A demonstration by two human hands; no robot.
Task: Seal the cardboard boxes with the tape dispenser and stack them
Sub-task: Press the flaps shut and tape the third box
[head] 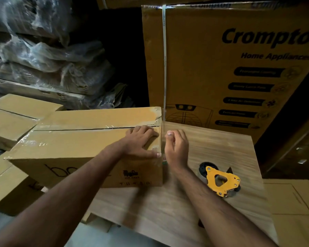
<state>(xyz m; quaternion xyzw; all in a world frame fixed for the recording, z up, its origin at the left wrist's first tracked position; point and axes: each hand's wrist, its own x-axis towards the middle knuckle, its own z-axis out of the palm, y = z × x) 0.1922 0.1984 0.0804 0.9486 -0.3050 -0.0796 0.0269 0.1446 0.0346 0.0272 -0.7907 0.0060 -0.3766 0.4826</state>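
**Around the work spot**

A tall printed carton (230,68) reading "Crompton Home Appliances" stands upright at the back right, with a pale strap (164,59) running down its front. At the back left lies a dim heap of plastic-wrapped bundles (43,50), stacked flat. The wood-grain table (212,143) touches the foot of the tall carton.

Wood-grain tabletop (212,143) fills lower centre-right of frame. Cardboard box (75,145) sits on its left part, overhanging the left edge, top seam taped. Yellow tape dispenser (221,180) lies on its side on the bare wood, right of box, not touching it.
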